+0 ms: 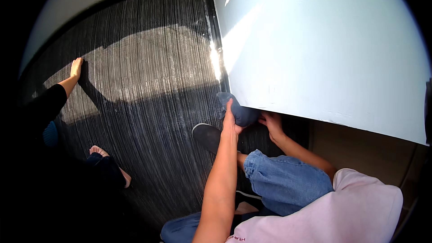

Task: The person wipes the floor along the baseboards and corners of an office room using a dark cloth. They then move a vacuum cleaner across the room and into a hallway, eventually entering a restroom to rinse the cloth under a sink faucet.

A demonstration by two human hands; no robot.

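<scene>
**Mia:** What are the two hands doing?

**Ben:** The left hand (230, 121) lies on top of a dark blue cloth (240, 113). The fingers are stretched out flat and press it down. They are not curled around it.

**Mia:** And the other one?

**Ben:** The right hand (271, 123) is at the far side of the cloth, tucked under the bottom edge of the white wall (324, 45). It touches the cloth there. I cannot tell if its fingers are closed on it, because the edge and the shade hide them.

**Mia:** Where is the cloth?

**Ben:** Right at the corner where the white wall meets the dark ribbed mat (148, 76). I think it is bunched up so it fits in that low corner.

**Mia:** Why is the person bent so low?

**Ben:** The spot is down by the floor. A knee in blue jeans (288, 182) is bent up, and a dark shoe (208, 137) rests on the mat just beside the left hand.

**Mia:** Is somebody else there?

**Ben:** Yes. Far to the left, another person's hand (76, 68) leans on the mat, maybe to hold steady. Their bare foot (110, 159) rests lower down.
</scene>
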